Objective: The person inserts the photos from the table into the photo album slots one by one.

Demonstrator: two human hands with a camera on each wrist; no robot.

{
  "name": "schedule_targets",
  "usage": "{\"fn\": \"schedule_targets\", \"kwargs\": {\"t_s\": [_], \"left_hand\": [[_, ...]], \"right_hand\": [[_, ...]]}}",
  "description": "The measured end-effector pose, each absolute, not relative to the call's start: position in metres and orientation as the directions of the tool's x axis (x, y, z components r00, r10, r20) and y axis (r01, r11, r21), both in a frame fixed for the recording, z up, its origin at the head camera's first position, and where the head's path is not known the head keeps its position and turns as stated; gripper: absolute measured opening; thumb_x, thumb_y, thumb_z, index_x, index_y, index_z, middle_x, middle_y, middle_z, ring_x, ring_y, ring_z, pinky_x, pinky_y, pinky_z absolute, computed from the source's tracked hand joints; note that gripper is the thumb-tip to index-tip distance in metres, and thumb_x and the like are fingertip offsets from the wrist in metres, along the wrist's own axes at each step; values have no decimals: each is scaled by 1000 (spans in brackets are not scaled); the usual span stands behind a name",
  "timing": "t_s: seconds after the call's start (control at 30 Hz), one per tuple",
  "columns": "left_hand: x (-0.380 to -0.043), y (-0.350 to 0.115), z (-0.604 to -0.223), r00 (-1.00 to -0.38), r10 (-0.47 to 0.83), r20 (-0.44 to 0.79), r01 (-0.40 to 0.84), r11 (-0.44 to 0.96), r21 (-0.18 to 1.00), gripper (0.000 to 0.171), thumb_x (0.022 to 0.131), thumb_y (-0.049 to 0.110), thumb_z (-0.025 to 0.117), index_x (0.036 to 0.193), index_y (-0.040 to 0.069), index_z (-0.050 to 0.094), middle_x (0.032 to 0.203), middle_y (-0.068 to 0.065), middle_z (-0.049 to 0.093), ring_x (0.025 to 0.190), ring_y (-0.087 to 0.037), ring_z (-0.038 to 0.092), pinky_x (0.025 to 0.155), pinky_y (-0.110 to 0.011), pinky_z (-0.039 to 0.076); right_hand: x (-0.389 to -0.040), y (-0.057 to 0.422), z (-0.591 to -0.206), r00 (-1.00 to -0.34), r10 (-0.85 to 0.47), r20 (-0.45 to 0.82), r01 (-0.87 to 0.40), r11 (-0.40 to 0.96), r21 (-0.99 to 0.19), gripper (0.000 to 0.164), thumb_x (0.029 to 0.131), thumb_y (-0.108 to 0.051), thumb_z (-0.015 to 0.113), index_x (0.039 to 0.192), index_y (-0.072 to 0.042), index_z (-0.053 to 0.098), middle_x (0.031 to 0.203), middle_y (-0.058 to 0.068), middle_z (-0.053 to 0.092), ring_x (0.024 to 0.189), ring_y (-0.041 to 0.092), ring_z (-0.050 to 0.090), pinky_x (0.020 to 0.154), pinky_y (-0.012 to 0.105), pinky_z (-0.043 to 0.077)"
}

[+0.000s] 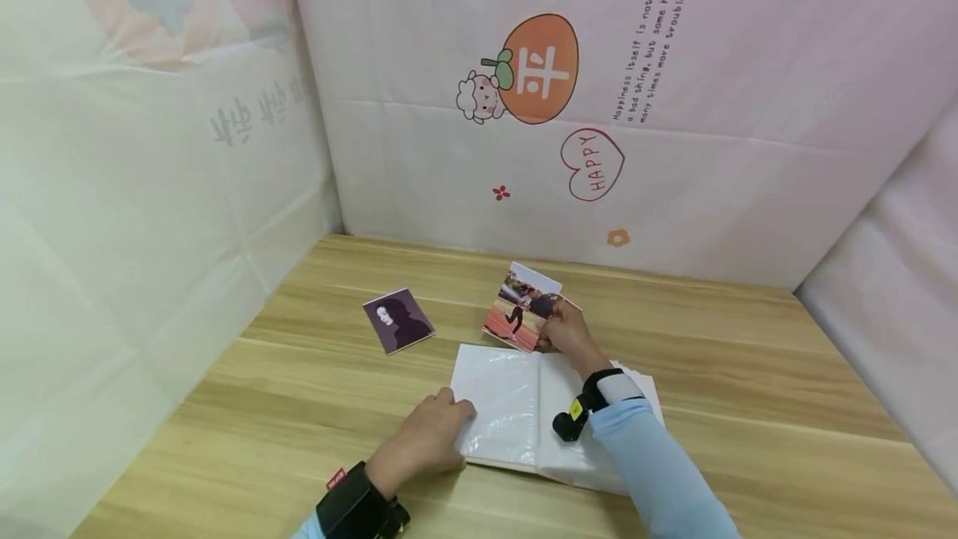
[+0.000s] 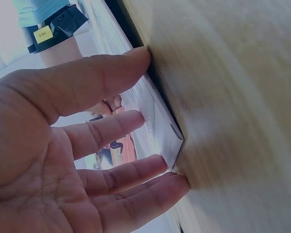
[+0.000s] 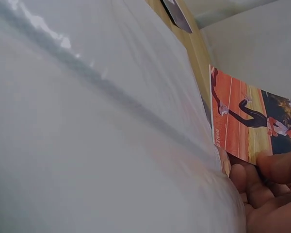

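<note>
An open photo album with clear plastic sleeves lies on the wooden table. My left hand rests at its left edge; in the left wrist view the thumb and fairly straight fingers touch the album's side and corner. Just beyond the album's far edge, my right hand pinches a photo of a runner on an orange track between thumb and fingers. The right wrist view shows that photo tilted up off the table. Another card's edge seems to show behind it, partly hidden by the hand.
A dark purple photo with a pale face shape lies flat, left of the album's far side. White printed cloth hangs behind the table, with more cloth at both sides. The right forearm covers part of the album's right page.
</note>
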State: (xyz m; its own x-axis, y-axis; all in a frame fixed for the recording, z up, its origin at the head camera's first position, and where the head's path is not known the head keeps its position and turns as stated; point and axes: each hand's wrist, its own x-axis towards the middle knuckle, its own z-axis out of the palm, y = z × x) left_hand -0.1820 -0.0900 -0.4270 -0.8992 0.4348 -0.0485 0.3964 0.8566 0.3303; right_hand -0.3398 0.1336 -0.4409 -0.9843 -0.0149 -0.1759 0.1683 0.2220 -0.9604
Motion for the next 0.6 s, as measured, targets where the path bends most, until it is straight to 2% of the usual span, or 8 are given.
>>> {"fn": "schedule_targets", "kwargs": {"t_s": [0.2, 0.37, 0.6], "left_hand": [[-181, -90, -426, -896, 441, -46, 402, 852, 335, 54, 59, 15, 83, 109, 6, 63, 90, -5, 50, 77, -18, 45, 70, -30, 40], [-181, -90, -426, -896, 443, -40, 407, 852, 330, 54, 59, 16, 83, 108, 6, 63, 90, -5, 50, 77, -18, 45, 69, -30, 40], [-181, -90, -426, -897, 439, -46, 402, 856, 326, 55, 59, 16, 83, 109, 6, 63, 90, -5, 50, 77, -17, 45, 69, -29, 40]], "right_hand": [[-339, 130, -441, -987, 1, -163, 160, 204, -966, 21, 82, 11, 52, 99, 4, 42, 84, 15, 49, 55, 17, 54, 51, 27, 47], [-339, 127, -442, -987, 1, -158, 156, 181, -971, 24, 79, 14, 52, 97, 3, 40, 76, 11, 46, 53, 17, 53, 50, 27, 47], [-340, 125, -446, -993, -20, -118, 111, 228, -967, 23, 78, 15, 50, 96, 5, 42, 72, 9, 45, 52, 14, 51, 49, 25, 47]]}}
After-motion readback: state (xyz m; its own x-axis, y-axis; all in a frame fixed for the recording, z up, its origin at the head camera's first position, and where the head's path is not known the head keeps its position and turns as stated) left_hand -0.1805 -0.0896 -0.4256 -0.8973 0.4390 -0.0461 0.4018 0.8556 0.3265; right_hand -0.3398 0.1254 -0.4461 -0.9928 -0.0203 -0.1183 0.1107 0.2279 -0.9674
